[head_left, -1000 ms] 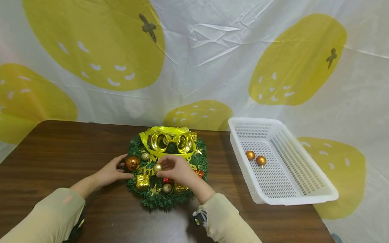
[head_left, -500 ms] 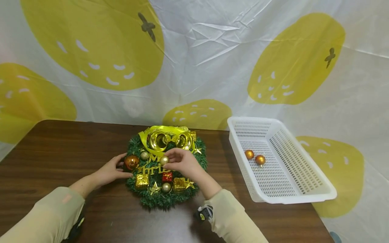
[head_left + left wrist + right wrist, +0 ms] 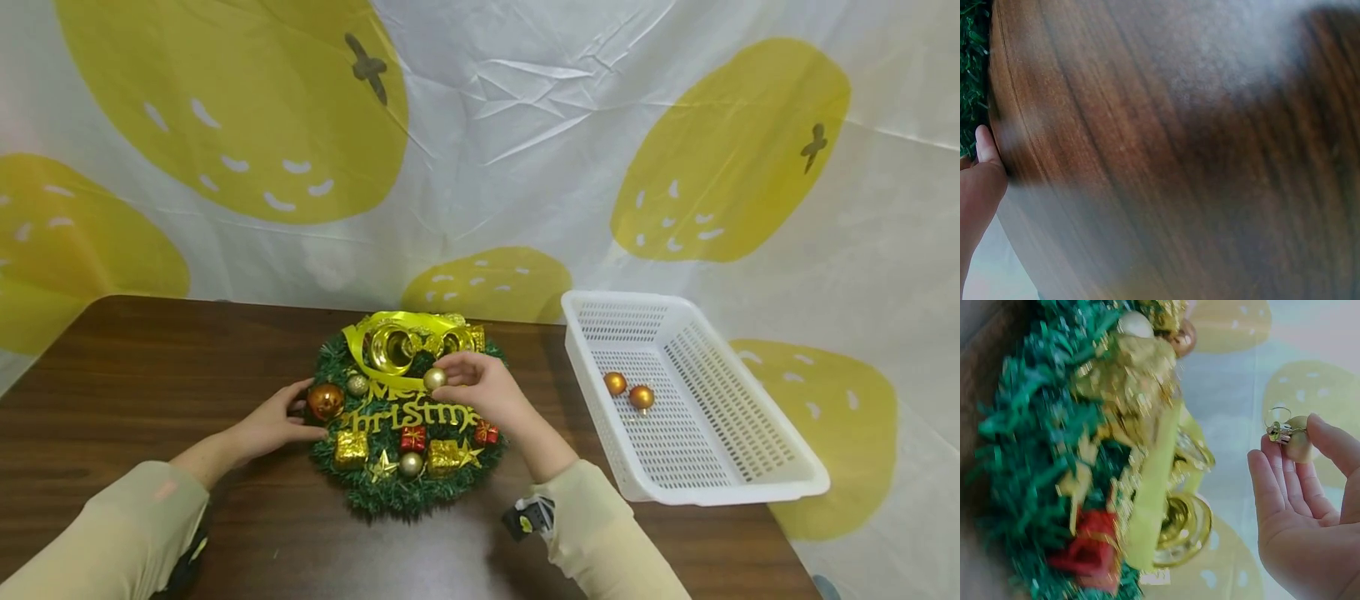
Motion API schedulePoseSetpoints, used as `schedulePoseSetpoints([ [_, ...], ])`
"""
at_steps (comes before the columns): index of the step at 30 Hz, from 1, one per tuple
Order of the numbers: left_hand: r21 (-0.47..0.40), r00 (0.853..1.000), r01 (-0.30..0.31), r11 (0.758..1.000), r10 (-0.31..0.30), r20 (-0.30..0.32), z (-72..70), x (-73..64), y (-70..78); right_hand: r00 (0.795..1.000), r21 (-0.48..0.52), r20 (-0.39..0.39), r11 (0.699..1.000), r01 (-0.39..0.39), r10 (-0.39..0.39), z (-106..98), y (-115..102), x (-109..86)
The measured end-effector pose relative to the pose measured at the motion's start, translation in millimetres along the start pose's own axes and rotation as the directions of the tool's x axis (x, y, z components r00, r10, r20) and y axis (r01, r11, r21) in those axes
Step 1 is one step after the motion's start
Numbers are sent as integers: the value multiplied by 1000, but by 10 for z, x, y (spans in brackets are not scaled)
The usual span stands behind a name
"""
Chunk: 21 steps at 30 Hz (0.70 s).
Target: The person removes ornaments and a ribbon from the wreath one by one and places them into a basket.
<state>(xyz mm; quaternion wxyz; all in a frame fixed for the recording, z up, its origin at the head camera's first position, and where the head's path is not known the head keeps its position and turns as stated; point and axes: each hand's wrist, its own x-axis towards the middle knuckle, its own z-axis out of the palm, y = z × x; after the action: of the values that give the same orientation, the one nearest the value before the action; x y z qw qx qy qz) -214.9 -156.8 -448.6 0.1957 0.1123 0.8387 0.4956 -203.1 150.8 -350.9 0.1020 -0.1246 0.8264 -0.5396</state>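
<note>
The work looks partway along. The left hand [image 3: 276,427] is at the left edge of the wreath [image 3: 405,500], beside an amber ball [image 3: 326,402], with thumb and fingers well apart; its fingertips are partly hidden, so whether it grips cannot be told. The wreath lies on the tabletop [image 3: 187,358], richly trimmed: gold letters [image 3: 412,415] across the middle, boxes and stars below, bells [image 3: 393,347] and a yellow ribbon at the far side. Right of the bells' middle, the right hand [image 3: 487,387] pinches the pale ball [image 3: 434,379] above the wreath, clear of the green. Farther right, two orange balls [image 3: 641,397] lie in the white basket [image 3: 750,493]. Placing the pale ball seems to be what is left of this step; whether it belongs on the wreath or in the basket cannot be told, and the orange pair may be left to handle too.

The pale ball is small, round and softly shiny, a light gold. The right wrist view shows its bright metal cap [image 3: 1279,432] and a thin wire loop, both outside the fingers.
</note>
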Motion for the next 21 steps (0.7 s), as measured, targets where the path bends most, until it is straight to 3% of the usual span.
schedulePoseSetpoints([
  [12, 9, 1000, 4, 1000, -4, 12, -12, 6, -10, 991, -65, -135, 998, -3, -6, -500, -113, -96],
  [16, 14, 1000, 7, 1000, -7, 12, -13, 8, -7, 982, 3, -191, 1000, -3, 3, -680, -115, -120],
  [21, 34, 1000, 1, 999, -2, 5, -10, 5, 24, 979, 72, -205, 997, 19, -4, -914, -82, -179],
])
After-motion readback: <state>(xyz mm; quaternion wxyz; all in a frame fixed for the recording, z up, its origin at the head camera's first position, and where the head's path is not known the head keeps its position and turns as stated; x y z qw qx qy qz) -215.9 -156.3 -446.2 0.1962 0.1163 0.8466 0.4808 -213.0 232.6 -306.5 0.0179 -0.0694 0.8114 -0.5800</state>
